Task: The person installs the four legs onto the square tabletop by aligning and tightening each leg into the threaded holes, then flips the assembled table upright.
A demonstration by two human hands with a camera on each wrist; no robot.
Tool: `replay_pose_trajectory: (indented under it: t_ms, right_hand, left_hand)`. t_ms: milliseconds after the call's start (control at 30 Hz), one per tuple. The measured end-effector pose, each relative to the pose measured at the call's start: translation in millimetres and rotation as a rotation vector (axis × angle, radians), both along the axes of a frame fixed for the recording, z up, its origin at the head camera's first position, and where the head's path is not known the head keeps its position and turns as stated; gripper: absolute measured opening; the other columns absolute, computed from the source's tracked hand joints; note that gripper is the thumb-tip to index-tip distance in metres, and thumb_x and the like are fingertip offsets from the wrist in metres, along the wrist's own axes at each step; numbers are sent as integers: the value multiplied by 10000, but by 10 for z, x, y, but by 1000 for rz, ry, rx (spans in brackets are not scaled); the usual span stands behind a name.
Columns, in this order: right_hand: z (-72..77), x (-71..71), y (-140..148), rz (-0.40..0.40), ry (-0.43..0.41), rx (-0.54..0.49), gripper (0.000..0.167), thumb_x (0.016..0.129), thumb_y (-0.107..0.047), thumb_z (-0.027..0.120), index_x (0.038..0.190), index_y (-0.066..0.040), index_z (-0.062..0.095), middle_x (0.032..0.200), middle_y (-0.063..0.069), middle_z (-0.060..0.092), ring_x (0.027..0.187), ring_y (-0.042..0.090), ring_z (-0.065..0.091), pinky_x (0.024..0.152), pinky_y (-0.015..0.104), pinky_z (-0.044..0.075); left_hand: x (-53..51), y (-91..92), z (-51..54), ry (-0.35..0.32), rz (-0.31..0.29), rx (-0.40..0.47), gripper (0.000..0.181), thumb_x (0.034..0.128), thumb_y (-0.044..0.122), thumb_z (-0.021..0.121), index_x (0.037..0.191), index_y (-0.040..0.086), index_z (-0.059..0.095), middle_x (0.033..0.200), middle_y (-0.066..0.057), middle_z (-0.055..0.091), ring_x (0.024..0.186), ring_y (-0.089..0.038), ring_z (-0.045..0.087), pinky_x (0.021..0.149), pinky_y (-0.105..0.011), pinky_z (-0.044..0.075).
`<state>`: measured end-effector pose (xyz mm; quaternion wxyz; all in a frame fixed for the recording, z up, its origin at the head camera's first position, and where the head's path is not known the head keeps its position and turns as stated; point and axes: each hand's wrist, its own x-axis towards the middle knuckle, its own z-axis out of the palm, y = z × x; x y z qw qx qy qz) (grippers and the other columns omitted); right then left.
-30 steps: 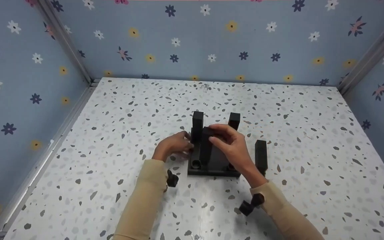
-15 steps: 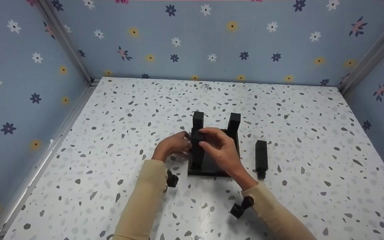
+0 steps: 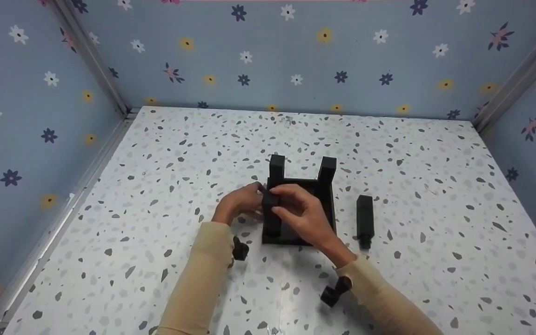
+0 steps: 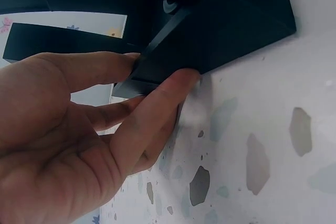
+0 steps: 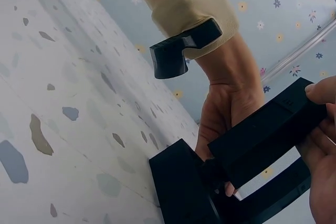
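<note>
A black square base with a raised rim lies on the table, two black square legs standing at its far-left and far-right corners. My left hand pinches the base's left side; in the left wrist view its fingers lie on either side of the wall. My right hand holds another black leg by its upper end between thumb and fingers. That leg's narrow lower end meets the near-left corner, partly showing above the base. Its seat there is hidden.
One more black leg lies to the right of the base, narrow end toward me. Each sleeve cuff carries a black mount, such as the right one. Flower-patterned walls enclose the speckled table.
My right hand has carried the leg left and toward me, from over the base's middle to its near-left corner, where it covers the round socket. The left hand stays at the left side.
</note>
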<state>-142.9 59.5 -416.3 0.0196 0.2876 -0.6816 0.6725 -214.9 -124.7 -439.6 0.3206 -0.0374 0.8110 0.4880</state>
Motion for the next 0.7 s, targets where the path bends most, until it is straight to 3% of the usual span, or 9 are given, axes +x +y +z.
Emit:
replay_pose_trajectory:
  t_ms: [133, 367, 700]
  right_hand:
    - [-16, -2, 14, 24, 18, -7, 340, 826, 87, 656, 1157, 102, 582, 1177, 211, 579, 1100, 265, 617, 928, 395, 520]
    - [-61, -4, 43, 61, 122, -32, 332, 817, 110, 654, 1140, 126, 578, 1164, 235, 573, 1112, 263, 597, 937, 405, 510]
    - [-63, 11, 68, -19, 344, 30, 339, 771, 130, 690, 1095, 141, 590, 1107, 288, 588, 1077, 277, 600, 903, 362, 533]
  left_hand:
    - [10, -2, 0, 15, 0, 13, 537, 853, 313, 666, 1294, 84, 462, 1082, -115, 625, 875, -223, 680, 807, -460, 504]
    - [5, 12, -21, 22, 18, 42, 520, 851, 237, 658, 1297, 59, 461, 1164, -144, 580, 846, -225, 672, 808, -406, 543]
    - [-20, 20, -35, -8, 7, -11, 492, 873, 170, 608, 1330, 97, 443, 1099, -122, 621, 894, -216, 676, 786, -398, 530]
